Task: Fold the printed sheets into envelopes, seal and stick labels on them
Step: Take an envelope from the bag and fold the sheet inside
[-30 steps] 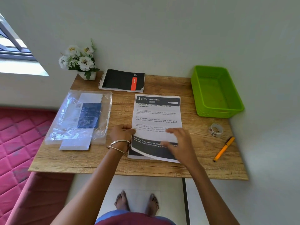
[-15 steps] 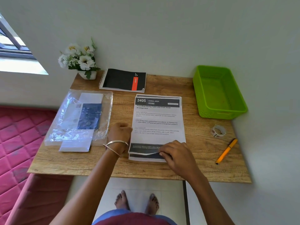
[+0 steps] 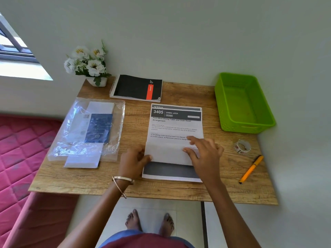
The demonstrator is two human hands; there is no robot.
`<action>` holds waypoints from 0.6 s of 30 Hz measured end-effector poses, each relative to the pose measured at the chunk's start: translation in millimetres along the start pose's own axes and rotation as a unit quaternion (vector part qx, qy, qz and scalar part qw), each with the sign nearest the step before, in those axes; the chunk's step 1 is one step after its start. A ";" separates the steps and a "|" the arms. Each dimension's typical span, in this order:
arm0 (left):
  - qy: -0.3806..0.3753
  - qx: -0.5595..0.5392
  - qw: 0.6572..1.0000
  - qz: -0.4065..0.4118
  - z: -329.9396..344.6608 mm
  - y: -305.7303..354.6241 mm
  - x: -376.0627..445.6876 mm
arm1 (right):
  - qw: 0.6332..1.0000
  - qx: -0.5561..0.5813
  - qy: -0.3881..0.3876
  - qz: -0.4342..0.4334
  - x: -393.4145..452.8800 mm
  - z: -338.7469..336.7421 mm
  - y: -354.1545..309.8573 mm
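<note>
Sheet (image 3: 176, 129) bottom now folded up, two hands (image 3: 206, 154)

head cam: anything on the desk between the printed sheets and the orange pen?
Only the tape roll, slightly farther back than the orange pen; the rest is bare desk right of the printed sheets, per the head view.

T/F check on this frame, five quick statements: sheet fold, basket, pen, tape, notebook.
1. The top printed sheet has its near edge folded up over itself. True.
2. The green basket holds envelopes. False: nothing shows inside it.
3. The orange pen lies on the table, right of the sheets. True.
4. The right hand holds the tape roll. False: it presses the folded flap; the roll sits apart on the table.
5. The black notebook lies open. False: it is closed.
</note>
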State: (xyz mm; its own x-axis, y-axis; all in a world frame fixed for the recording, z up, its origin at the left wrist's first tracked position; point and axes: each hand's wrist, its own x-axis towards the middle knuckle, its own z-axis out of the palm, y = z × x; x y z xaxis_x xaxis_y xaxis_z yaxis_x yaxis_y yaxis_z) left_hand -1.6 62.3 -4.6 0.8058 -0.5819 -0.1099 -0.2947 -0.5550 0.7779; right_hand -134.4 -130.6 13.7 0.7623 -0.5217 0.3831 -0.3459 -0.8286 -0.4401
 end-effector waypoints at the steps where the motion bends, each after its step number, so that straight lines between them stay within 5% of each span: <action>1: 0.022 0.004 0.999 -0.027 3.2 2.5 1.7 | 0.999 -0.035 0.014 0.010 -1.5 5.1 4.5; 5: 0.025 0.009 0.998 -0.066 10.5 3.9 5.1 | 0.997 -0.059 0.037 -0.027 -16.8 19.5 11.9; 8: 0.049 0.022 0.997 -0.059 15.1 1.7 5.5 | 0.994 -0.042 -0.051 -0.091 -31.9 34.8 11.3; 11: 0.075 0.043 0.996 -0.037 19.2 3.8 3.8 | 0.991 -0.021 -0.115 -0.064 -39.3 48.2 12.6; 18: -0.037 0.330 0.940 0.083 14.5 -0.6 16.4 | 0.977 0.084 -0.193 -0.024 -34.8 40.6 28.0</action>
State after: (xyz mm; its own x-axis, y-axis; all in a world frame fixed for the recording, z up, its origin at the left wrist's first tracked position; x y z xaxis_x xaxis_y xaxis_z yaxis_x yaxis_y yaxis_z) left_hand 4.3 44.4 -15.8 0.6899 -0.7192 -0.0827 -0.6871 -0.6864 0.2382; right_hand -148.4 -127.4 -44.8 0.9363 -0.3406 0.0859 -0.2345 -0.7883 -0.5688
